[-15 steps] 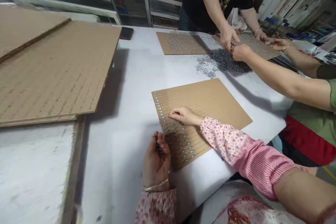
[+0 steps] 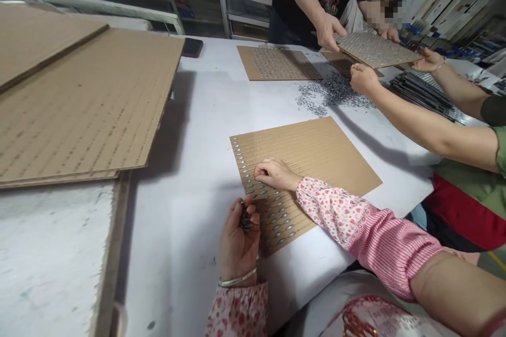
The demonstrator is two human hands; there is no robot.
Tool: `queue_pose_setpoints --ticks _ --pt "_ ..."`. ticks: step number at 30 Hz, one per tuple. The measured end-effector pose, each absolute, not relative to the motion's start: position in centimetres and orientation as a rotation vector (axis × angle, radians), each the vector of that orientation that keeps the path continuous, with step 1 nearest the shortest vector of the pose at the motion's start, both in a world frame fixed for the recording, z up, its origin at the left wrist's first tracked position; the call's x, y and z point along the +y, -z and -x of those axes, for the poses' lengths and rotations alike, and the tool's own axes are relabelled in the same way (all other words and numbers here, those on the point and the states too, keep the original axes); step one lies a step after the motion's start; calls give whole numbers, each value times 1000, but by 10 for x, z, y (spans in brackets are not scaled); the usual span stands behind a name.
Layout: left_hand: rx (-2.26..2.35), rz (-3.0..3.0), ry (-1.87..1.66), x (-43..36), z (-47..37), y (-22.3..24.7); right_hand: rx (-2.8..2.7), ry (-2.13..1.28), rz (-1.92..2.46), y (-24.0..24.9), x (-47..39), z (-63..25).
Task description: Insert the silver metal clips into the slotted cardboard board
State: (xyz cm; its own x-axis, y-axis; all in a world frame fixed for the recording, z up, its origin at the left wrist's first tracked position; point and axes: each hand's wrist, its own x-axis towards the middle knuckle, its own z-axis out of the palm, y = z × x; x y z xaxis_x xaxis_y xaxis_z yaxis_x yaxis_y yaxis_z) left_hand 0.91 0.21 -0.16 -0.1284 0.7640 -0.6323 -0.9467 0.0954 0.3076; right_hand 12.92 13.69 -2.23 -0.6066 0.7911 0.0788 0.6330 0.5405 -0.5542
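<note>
My left hand (image 2: 237,247) is curled palm-up beside the near left edge of a cardboard sheet (image 2: 328,152). In its fingers sits a clump of small dark metal pieces (image 2: 245,220). My right hand (image 2: 276,174) rests over the left part of the sheet with thumb and forefinger pinched together; whatever is between them is hidden. Small shiny oval metal pieces (image 2: 282,216) lie along the grooved lines of the sheet's left side. The right part of the sheet shows bare grooved lines.
Large cardboard sheets (image 2: 98,105) are stacked at left. A phone (image 2: 192,47) lies behind them. A filled cardboard sheet (image 2: 276,63) and a pile of metal pieces (image 2: 332,92) lie farther back. Two co-workers hold a covered board (image 2: 375,48) between them at the right.
My left hand has turned and opened slightly, showing more of the metal pieces. My right hand has barely moved. The co-workers have raised their board off the pile.
</note>
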Motion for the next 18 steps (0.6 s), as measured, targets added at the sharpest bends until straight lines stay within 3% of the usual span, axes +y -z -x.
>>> queue_pose_setpoints --ticks 4,10,18 --pt "829 192 -1521 1 -11 4 -2360 -813 1186 19 136 -131" --pt "833 170 -1506 1 -17 8 -1987 -1668 843 3 108 -138" --pt "848 145 -1452 1 -21 4 -1642 -1753 841 5 99 -144"
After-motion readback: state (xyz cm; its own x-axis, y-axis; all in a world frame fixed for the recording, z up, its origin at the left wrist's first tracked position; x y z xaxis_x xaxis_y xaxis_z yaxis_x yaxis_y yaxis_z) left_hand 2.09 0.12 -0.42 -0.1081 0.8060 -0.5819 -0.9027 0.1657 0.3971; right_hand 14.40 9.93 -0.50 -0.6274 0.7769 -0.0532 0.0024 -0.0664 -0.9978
